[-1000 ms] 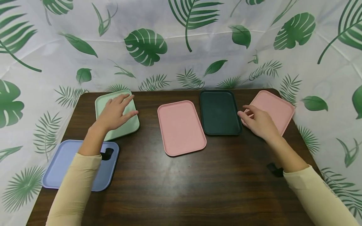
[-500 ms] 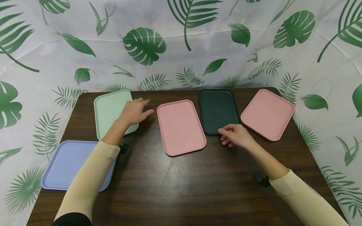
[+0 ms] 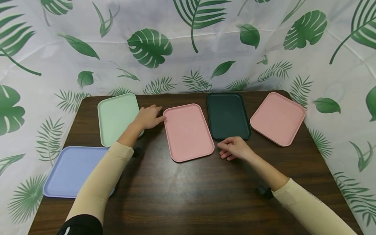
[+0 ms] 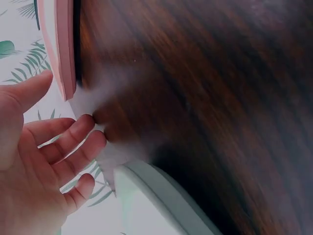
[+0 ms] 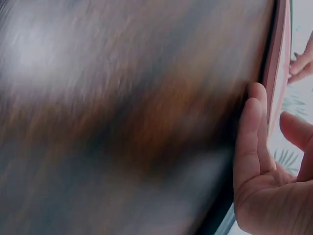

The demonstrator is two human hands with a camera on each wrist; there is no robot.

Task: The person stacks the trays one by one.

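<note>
Nearer the middle pink tray (image 3: 189,133): left hand (image 3: 148,117), fingers (image 4: 73,137) loosely spread; right hand (image 3: 235,148), fingers close together.

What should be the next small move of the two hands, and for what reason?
Probably, the left hand and the right hand should ease inward to grip the pink, round-cornered rectangular tray between them: each is near one of its opposite sides, and neither grips it.

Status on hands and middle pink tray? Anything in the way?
Left hand beside middle pink tray, contact unclear. Right hand just off its right side, holding nothing. Dark tray close on its right.
</note>
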